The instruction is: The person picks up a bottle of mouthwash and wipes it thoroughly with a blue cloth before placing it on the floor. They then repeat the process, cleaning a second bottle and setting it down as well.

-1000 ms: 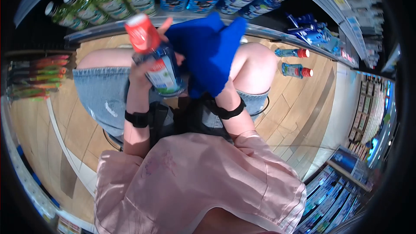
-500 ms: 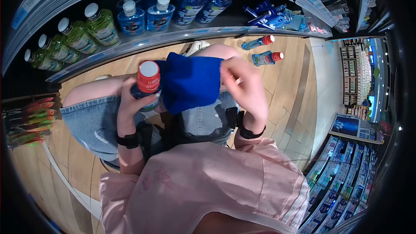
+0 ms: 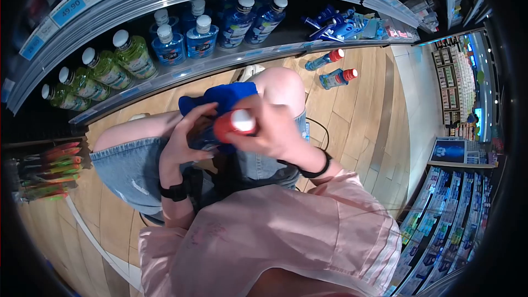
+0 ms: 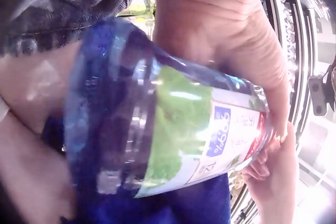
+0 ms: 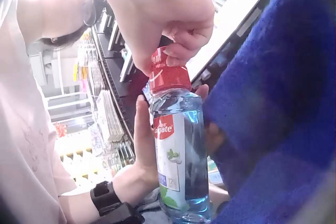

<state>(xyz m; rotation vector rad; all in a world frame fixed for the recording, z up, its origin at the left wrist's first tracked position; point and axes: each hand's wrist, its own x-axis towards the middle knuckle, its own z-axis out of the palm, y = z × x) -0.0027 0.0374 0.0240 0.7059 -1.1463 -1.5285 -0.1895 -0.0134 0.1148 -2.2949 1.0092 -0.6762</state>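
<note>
A bottle of blue mouthwash (image 5: 194,145) with a red cap (image 5: 169,77) stands upright between both hands. My right hand (image 3: 275,126) grips the cap from above, fingers curled round it. Lower down, my left hand (image 3: 177,140) holds the bottle's body, thumb on one side and fingers on the other. The label (image 4: 184,129) faces the left wrist camera. Beyond the hands a blue cloth (image 3: 234,93) is bunched over the lap, partly hidden by the bottle; it looms large at the right wrist view's edge.
Two red-capped bottles (image 3: 335,79) lie on the wood floor (image 3: 363,110) at right. The low shelf (image 3: 187,71) ahead carries green mouthwash bottles (image 3: 135,58), blue ones (image 3: 201,41) and blue packs (image 3: 341,25). Colourful packets (image 3: 52,168) hang at left.
The right hand has left the blue cloth and come left onto the bottle's red cap. The left hand has brought the bottle inward, in front of the cloth. The head view has shifted.
</note>
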